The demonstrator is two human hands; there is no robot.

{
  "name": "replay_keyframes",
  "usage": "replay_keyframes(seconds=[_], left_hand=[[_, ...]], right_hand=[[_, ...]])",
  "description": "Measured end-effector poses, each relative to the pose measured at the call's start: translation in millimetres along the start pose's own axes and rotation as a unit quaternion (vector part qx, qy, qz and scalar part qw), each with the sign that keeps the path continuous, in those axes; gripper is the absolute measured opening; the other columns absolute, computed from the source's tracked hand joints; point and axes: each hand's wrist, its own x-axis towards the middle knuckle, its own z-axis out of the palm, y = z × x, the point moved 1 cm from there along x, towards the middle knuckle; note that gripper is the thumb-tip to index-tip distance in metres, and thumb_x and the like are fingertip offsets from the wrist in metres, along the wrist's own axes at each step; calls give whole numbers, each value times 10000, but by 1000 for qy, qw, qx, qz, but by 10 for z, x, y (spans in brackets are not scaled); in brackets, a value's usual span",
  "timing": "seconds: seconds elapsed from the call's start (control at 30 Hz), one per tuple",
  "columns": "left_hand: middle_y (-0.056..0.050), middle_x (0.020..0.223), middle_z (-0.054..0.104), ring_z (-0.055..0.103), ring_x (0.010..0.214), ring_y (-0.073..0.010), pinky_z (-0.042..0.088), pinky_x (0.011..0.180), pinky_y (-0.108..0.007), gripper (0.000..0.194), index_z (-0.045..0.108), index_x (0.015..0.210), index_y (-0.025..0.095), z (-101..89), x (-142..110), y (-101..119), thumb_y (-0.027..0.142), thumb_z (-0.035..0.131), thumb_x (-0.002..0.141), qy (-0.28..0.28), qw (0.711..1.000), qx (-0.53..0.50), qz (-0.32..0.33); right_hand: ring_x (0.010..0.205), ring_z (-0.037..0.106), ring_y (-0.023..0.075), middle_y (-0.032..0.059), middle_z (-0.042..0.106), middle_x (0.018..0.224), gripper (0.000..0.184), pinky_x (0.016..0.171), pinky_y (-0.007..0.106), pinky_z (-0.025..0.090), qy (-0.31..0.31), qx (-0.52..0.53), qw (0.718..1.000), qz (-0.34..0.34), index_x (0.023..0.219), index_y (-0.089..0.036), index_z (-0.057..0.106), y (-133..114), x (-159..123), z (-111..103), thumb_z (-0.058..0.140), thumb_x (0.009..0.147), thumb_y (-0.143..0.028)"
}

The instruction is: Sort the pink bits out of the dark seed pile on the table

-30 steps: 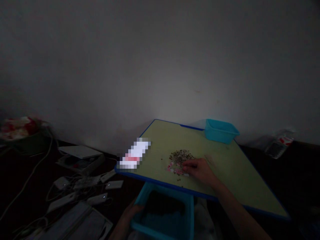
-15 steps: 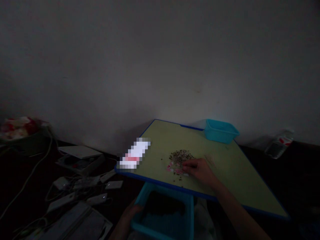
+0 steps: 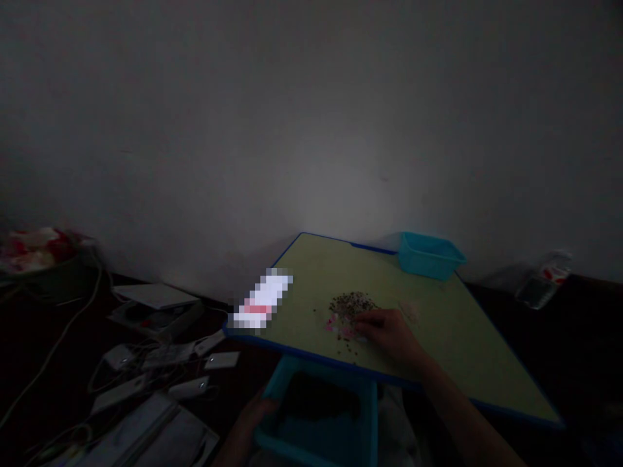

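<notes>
My right hand (image 3: 389, 332) rests low over a small table (image 3: 467, 350), thumb and fingers pinched together at the near right edge of a loose pile of small dark and pale bits (image 3: 351, 303). What the fingertips hold, if anything, is too small to make out. Small pink pieces (image 3: 331, 322) lie by the fingertips at the near side of the pile. Below the table's front edge, my left hand (image 3: 257, 415) grips the left side of a blue plastic bin (image 3: 316, 447). A dark mass (image 3: 321, 397) fills the far part of that bin.
A second blue bin (image 3: 428, 256) stands at the table's back right corner. On the left edge lies a bright, pixelated flat thing (image 3: 263, 301). A faint pale scatter (image 3: 409, 310) lies right of the pile. White adapters and cables (image 3: 168, 355) spread over the floor at left.
My right hand stays at the pile with its fingers shifted very slightly. A few dark bits near the fingertips have changed place. My left hand and the bin have not visibly moved.
</notes>
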Motion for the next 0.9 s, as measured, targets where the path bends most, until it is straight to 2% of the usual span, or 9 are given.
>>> replay_keyframes(seconds=[0.13, 0.27, 0.5, 0.67, 0.83, 0.9], left_hand=[[52, 411, 703, 708, 535, -314, 545, 583, -400, 240, 808, 667, 278, 12, -9, 0, 210, 818, 438, 16, 1000, 14, 16], [40, 483, 767, 696, 526, -280, 522, 567, -375, 145, 752, 572, 276, 23, -59, 40, 219, 819, 457, 40, 998, 37, 26], [-13, 553, 790, 703, 600, -325, 503, 615, -404, 203, 776, 646, 250, 138, -166, 76, 246, 805, 445, 24, 999, 3, 26], [-47, 634, 827, 718, 671, -362, 507, 700, -432, 321, 813, 773, 220, 130, -189, 88, 243, 814, 453, 18, 1000, 2, 25], [-24, 583, 795, 686, 604, -325, 486, 648, -408, 165, 753, 624, 248, 105, -151, 65, 251, 810, 470, 6, 1000, -10, 18], [-29, 575, 796, 692, 594, -329, 499, 655, -419, 170, 761, 622, 244, 85, -127, 50, 244, 811, 460, 6, 1000, -8, 15]], right_hand=[[877, 781, 263, 48, 859, 984, 229, 792, 357, 588, -2, -11, 1000, -4, 1006, -246, 880, -37, -24, 3, 685, 900, -303], [871, 782, 263, 49, 860, 982, 237, 789, 359, 586, -4, -12, 1000, 5, 1017, -245, 878, -48, -39, 3, 687, 898, -321], [800, 772, 247, 42, 859, 935, 255, 754, 346, 582, -1, -19, 1000, 6, 1022, -247, 878, -33, -56, 16, 690, 889, -356], [844, 780, 255, 29, 861, 955, 247, 770, 349, 591, 0, -5, 1000, 4, 1005, -262, 879, -45, -63, 10, 690, 891, -371], [812, 779, 260, 45, 863, 953, 276, 737, 358, 598, 29, -7, 999, 15, 1034, -256, 876, 3, -89, 14, 686, 895, -399], [804, 777, 262, 49, 863, 953, 276, 731, 360, 598, 46, -19, 999, 14, 1026, -258, 877, 27, -122, 29, 677, 902, -403]])
